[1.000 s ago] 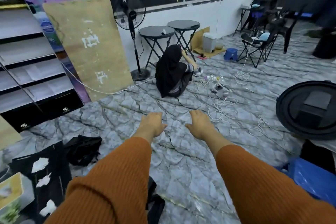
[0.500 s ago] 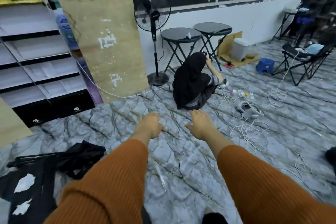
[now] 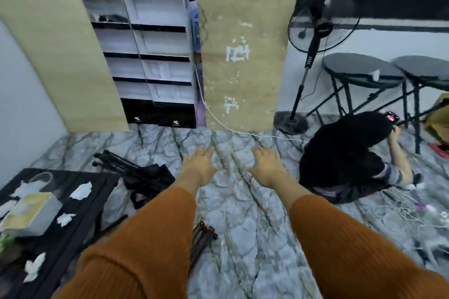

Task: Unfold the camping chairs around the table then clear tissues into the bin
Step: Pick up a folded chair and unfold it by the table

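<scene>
Several crumpled tissues (image 3: 81,190) lie scattered on the black bench (image 3: 102,192) at the far left, around a pale tissue box (image 3: 29,212); none has been cleared, and no bin can be identified in this view. Compared with half a second ago, the view has swung leftward: the bench now shows far more of its top, the shelving unit (image 3: 145,56) stands near centre, and the seated person (image 3: 340,155) has shifted to the right side. Just beyond the bench's far corner, a folded camping chair (image 3: 143,175) lies collapsed on the marbled floor (image 3: 243,213), legs pointing left, not yet opened. A second bundle of dark rods (image 3: 202,235), possibly another folded chair, shows between the sleeves; its nature cannot be confirmed. The left hand (image 3: 199,167) is extended, fingers spread, grip released and holding nothing. The right hand (image 3: 269,167) matches it, open and empty, well apart from the chair. Judgement: the turn brings the task's items into reach, and the unfolding step is about to begin. The next move likely calls for lowering toward the folded chair on the left. Loose cables (image 3: 401,204) at right pose a trip hazard.
</scene>
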Available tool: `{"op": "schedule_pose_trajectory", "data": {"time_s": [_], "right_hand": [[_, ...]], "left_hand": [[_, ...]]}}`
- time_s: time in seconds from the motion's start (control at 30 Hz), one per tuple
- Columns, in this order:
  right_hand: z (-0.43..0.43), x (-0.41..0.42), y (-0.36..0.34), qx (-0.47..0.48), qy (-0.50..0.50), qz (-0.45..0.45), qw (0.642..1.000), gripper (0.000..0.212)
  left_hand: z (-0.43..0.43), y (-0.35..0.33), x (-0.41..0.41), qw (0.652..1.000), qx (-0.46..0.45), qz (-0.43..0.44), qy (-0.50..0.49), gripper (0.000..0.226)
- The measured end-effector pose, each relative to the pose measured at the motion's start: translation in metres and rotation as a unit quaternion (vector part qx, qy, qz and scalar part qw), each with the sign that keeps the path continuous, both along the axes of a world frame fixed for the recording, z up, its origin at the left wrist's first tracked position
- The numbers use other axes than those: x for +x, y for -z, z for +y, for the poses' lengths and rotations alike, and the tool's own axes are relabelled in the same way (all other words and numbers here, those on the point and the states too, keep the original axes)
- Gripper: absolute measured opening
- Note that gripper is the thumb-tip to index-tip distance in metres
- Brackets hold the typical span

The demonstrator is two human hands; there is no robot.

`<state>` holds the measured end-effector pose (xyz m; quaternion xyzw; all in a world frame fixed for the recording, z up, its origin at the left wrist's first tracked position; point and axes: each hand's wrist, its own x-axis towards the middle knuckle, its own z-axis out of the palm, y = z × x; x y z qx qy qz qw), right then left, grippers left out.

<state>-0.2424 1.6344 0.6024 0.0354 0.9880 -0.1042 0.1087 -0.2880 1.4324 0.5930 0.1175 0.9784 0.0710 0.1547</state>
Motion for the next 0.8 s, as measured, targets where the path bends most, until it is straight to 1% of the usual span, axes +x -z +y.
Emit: {"op": "schedule_pose_trajectory", "data": {"time_s": [0.27, 0.4, 0.5, 0.67, 0.73, 0.8], "right_hand": [[-0.053, -0.138, 0.007, -0.05, -0.129, -0.004, 0.99, 0.071], [-0.085, -0.197, 0.01, -0.046, -0.191, -0.001, 0.98, 0.071], [-0.114, -0.231, 0.011, -0.046, -0.249, -0.006, 0.967, 0.069], [-0.176, -0.265, 0.016, -0.04, -0.374, -0.021, 0.926, 0.068], [-0.201, -0.267, 0.016, -0.042, -0.43, -0.029, 0.901, 0.067], [-0.224, -0.263, 0.016, -0.039, -0.491, -0.039, 0.869, 0.066]], "left_hand": [[-0.056, -0.001, -0.087, 0.991, -0.032, -0.002, -0.127, 0.067], [-0.089, -0.004, -0.116, 0.98, -0.029, -0.016, -0.198, 0.068], [-0.113, -0.005, -0.124, 0.965, -0.011, -0.022, -0.26, 0.068], [-0.156, 0.004, -0.104, 0.925, 0.004, -0.025, -0.379, 0.07], [-0.167, 0.006, -0.087, 0.901, -0.001, -0.022, -0.434, 0.07], [-0.175, 0.01, -0.065, 0.869, 0.0, -0.02, -0.494, 0.07]]}}
